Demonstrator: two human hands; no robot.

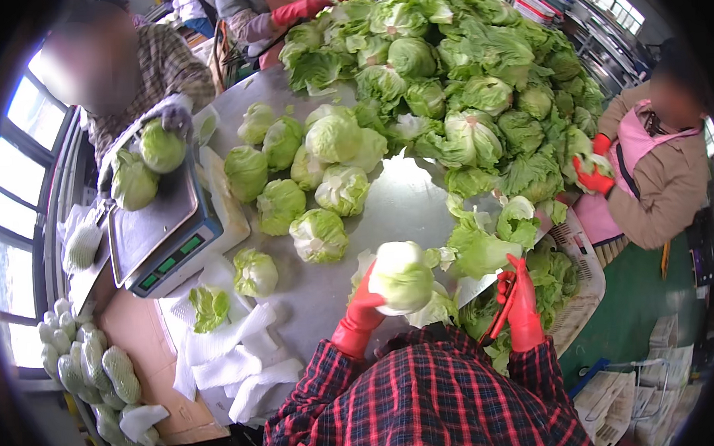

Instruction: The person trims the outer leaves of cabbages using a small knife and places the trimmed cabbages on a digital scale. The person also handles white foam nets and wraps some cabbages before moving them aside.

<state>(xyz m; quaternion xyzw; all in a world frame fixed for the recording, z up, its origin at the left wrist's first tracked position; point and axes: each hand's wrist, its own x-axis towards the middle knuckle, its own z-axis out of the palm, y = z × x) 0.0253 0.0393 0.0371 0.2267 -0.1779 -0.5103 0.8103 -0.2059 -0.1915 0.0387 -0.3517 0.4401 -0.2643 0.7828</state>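
Observation:
My left hand (361, 312), in a red rubber glove, holds a trimmed pale-green lettuce head (401, 278) above the near edge of the metal table (392, 203). My right hand (519, 305), also red-gloved, is closed around a slim tool with a red handle (500, 319); its working end is not clear. Loose lettuce leaves (477, 247) lie between the hands, beyond them. Several trimmed heads (319, 235) rest on the table to the left, and a big heap of leafy lettuces (477, 92) rises at the back.
A digital scale (173, 255) stands at the left; a co-worker there handles two lettuces (162, 145). White foam net sleeves (225, 360) lie nearby, with netted produce (91, 360) farther left. Leaves fill a plastic crate (592, 272) at right, near a second co-worker in red gloves (594, 177).

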